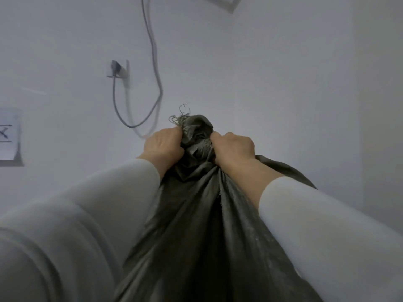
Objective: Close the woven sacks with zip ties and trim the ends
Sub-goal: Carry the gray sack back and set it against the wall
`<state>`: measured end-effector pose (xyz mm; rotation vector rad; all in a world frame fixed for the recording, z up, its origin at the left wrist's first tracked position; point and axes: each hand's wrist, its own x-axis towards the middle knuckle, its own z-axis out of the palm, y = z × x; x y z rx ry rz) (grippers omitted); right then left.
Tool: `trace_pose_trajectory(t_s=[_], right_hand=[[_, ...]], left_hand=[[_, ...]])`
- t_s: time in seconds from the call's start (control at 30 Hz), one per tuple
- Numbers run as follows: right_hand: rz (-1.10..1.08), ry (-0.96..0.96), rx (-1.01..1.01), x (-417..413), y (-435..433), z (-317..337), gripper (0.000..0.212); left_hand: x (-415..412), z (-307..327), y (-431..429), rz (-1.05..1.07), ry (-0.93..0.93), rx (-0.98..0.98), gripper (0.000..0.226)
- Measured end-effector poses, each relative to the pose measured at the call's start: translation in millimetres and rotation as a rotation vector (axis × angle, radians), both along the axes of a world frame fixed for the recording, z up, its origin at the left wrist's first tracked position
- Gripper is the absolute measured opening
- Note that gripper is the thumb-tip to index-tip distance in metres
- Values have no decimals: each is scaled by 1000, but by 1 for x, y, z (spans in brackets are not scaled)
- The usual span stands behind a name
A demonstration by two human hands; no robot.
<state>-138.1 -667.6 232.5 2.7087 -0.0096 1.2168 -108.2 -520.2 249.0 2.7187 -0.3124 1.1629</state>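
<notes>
Sack (196, 236) is held up in front of the person, centre-low in view. Dark woven cloth, mouth gathered into a tight neck (197, 138). Frayed threads (181, 117) stick out of the top of the bunch. Left hand (163, 147) and right hand (234, 148) are both clenched round the neck, one each side, fingers buried in the folds. Pale sleeves (305, 210) run down to the bottom edge.

No zip tie and no cutter in view. Risks as I read them:
- Both hands are committed to the gather. Freeing one to fetch a tie likely lets the stiff folds spring open.
- Only a short tuft shows above the fists, and a tie set that high could slide off the end. Safer seated below the grip.
- Frayed threads could drag into the tie's lock and stop it cinching.
- What the sack rests on is hidden, so I can't tell if its weight hangs on the grip. If it does, a slip is likelier.

Behind: white wall (261, 73), socket (117, 68) with a plug in it, cable (153, 53) looping down, paper sign (8, 136) at left. None looks to touch the sack.
</notes>
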Motion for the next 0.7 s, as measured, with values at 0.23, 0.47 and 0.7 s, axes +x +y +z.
trace_pose_trajectory(t_s=[0.23, 0.47, 0.7], right_hand=[[-89, 154, 151, 57, -29, -52, 34], [-154, 380, 330, 91, -25, -124, 35], [-195, 544, 610, 96, -28, -129, 75]], left_hand=[[72, -51, -30, -204, 209, -151, 32], [89, -132, 10, -449, 744, -344, 113], [47, -162, 55, -208, 1182, -84, 128]])
